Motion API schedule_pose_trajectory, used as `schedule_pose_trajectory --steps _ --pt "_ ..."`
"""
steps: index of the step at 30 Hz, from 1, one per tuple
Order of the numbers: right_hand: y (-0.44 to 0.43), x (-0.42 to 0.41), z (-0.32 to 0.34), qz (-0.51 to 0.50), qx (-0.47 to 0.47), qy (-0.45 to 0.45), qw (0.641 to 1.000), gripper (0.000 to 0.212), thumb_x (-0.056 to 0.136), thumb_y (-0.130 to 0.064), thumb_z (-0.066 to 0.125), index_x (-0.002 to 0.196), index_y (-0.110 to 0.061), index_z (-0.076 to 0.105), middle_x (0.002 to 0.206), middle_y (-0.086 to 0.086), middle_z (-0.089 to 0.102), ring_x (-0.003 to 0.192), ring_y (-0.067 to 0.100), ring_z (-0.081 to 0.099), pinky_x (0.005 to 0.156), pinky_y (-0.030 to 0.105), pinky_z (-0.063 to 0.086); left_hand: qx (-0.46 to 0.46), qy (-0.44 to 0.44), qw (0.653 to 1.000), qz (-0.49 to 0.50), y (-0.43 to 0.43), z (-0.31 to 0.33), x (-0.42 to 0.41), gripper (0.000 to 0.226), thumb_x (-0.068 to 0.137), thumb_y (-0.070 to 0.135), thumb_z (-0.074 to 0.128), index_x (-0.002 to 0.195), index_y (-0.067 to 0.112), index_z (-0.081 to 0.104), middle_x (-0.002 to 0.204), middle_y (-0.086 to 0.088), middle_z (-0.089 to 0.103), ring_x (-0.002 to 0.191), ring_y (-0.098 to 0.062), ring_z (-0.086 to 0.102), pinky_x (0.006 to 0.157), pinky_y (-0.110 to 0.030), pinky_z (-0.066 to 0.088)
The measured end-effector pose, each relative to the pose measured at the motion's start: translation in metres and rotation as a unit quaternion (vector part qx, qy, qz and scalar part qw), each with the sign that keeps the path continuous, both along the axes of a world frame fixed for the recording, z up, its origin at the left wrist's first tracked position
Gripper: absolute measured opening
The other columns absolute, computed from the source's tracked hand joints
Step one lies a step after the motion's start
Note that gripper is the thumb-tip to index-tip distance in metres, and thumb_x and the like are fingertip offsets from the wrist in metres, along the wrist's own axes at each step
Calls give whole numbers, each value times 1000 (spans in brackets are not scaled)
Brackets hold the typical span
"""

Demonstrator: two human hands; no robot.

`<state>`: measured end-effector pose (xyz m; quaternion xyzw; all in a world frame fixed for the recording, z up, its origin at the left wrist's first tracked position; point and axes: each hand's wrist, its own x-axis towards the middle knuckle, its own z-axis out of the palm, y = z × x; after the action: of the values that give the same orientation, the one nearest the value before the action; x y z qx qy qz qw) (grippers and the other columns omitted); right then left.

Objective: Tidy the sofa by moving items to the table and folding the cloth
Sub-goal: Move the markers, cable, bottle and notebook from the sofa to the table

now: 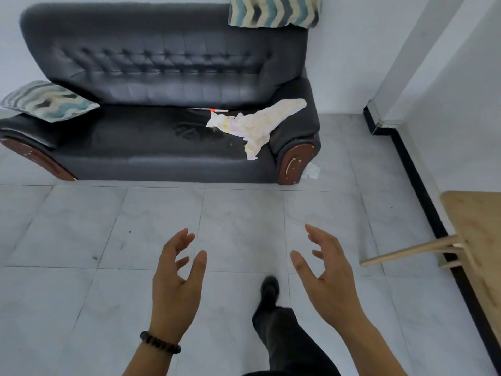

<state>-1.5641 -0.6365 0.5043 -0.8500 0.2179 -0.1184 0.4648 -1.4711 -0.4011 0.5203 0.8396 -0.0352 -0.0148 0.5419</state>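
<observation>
Cloth [254,123] lies crumpled on sofa [151,85]; no writing legible.

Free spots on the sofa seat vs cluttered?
Free: seat from the cushion at its left end across to the cloth. Crowded: right end, where the cloth drapes onto the armrest, thin orange-tipped stick behind it. Visible table top looks bare.

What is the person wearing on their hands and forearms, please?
No gloves or sleeves show. The left hand has a dark beaded bracelet round its wrist; the right hand and its wrist are bare.
</observation>
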Motion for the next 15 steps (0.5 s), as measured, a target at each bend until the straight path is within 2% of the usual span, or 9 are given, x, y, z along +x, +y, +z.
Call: schedule_pose_trajectory --steps 3,6,11,13,15 --pt "-14 79 -30 1 26 17 1000 52 91 -44 61 139 -44 41 137 -26 42 122 1 49 98 25 48 16 10 1000 9 -16 -17 70 44 90 20 62 131 28 48 126 17 59 116 4 54 94 -24 46" --pt "-37 180 -45 22 31 12 999 50 92 -44 61 139 -40 42 138 -21 44 122 2 49 102 31 49 42 10 999 13 -39 -19 158 45 90 21 62 132 26 48 128 12 59 116 -2 56 96 -27 47" --pt "-79 343 -17 57 13 -22 998 48 94 -38 62 138 -33 45 133 -22 46 121 2 50 102 31 49 74 -21 997 29 -72 19 302 44 90 20 60 133 18 48 131 3 58 116 -13 56 92 -25 45" --pt "-94 401 -2 62 8 -33 997 47 94 -35 64 138 -34 46 132 -23 46 121 2 51 101 30 49 79 -39 995 37 -82 33 353 44 90 22 59 133 17 48 129 5 57 114 -9 55 90 -22 44" --pt "-104 448 8 69 11 -37 997 46 94 -33 65 136 -37 46 132 -23 47 120 0 50 98 26 49 73 -56 995 43 -89 42 396 42 89 27 57 130 24 48 124 13 56 112 4 53 87 -13 43"
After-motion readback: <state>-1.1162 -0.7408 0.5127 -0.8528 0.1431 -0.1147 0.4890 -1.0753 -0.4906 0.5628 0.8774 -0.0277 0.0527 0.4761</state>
